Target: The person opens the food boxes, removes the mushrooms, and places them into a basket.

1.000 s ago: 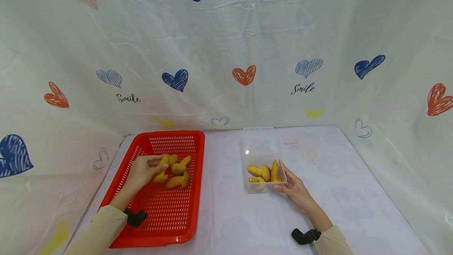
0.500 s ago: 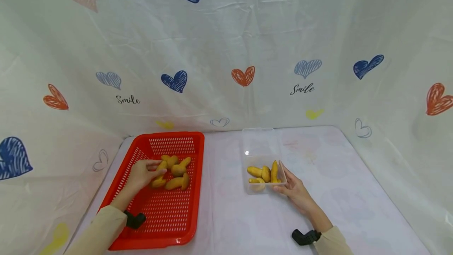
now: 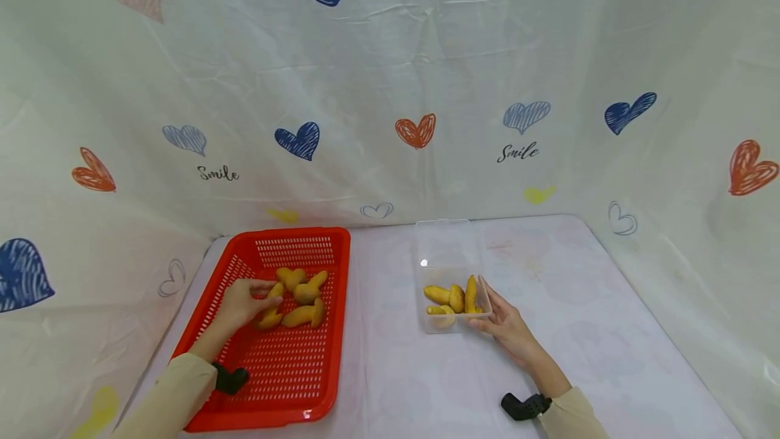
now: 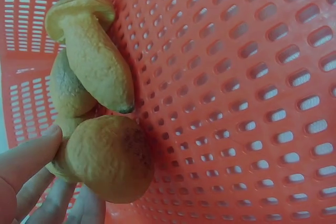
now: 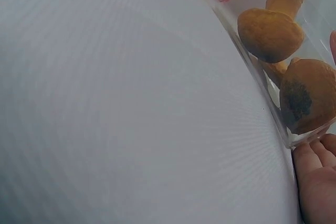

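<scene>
Several yellow-brown mushrooms lie in a red perforated basket on the left. My left hand reaches into it and pinches one mushroom by its stem, between thumb and fingers. In the left wrist view that mushroom's round cap faces the camera, and another mushroom lies close by, stem toward it. A clear plastic box stands to the right, holding several mushrooms. My right hand grips the box's near right corner, thumb in front and fingers along the side.
The box's clear lid lies back behind it, folded open. Both containers stand on a white-covered table. A white curtain printed with hearts hangs behind the table and at its sides.
My left hand has shifted slightly toward me and to the left with the mushroom, whose cap sits lower in view. My right hand and the box stay in place.
</scene>
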Demonstrator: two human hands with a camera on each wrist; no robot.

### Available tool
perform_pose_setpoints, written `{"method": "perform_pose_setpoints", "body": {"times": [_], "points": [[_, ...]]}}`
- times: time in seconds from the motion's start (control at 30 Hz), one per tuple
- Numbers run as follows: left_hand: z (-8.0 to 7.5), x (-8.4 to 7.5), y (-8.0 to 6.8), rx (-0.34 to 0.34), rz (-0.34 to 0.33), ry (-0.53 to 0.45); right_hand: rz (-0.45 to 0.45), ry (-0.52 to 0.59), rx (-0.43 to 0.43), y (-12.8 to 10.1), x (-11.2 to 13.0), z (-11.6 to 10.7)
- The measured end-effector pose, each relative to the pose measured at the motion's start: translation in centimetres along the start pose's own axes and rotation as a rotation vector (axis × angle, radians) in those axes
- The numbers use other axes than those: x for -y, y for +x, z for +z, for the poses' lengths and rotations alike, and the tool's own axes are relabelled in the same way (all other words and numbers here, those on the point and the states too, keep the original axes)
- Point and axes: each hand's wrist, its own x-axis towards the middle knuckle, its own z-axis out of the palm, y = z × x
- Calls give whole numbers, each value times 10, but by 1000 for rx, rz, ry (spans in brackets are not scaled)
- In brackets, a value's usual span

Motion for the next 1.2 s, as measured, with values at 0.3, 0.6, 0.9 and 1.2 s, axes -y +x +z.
{"method": "perform_pose_setpoints", "body": {"times": [0.3,0.6,0.9,1.2], "points": [[0,1,0,-10,0,-21,6,17,0,-1,1,1],[-2,-3,-1,-19,-26,-78,9,3,10,-1,1,0],[-4,-4,0,-43,-27,-147,8,-2,8,-1,0,1],[-6,-8,-1,-77,-9,-164,-12,18,18,-1,1,1]]}}
